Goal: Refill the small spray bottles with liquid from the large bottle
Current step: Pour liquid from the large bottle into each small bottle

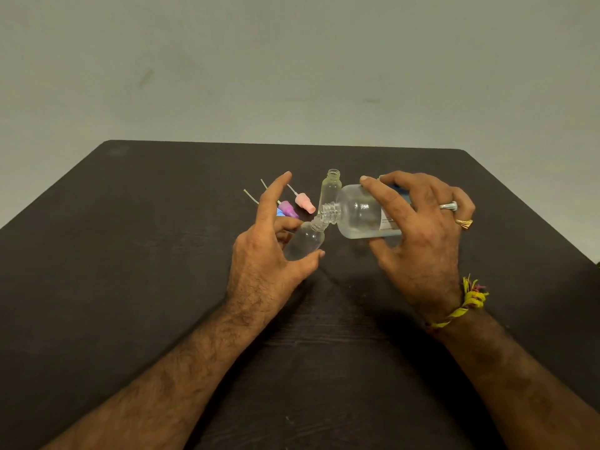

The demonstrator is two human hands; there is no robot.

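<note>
My right hand (pixel 422 235) grips the large clear bottle (pixel 360 212), tipped on its side with its threaded mouth pointing left. That mouth meets the open neck of a small clear spray bottle (pixel 306 238), which my left hand (pixel 266 251) holds tilted between thumb and fingers, index finger raised. A second small clear bottle (pixel 330 190) stands upright and uncapped just behind them. Clear liquid lies in the lower side of the large bottle.
Three spray tops with dip tubes lie behind my left hand: a pink one (pixel 305 203), a purple one (pixel 289 210) and a blue one (pixel 280 212), mostly hidden. Everything rests on a dark table (pixel 130 254) before a pale wall.
</note>
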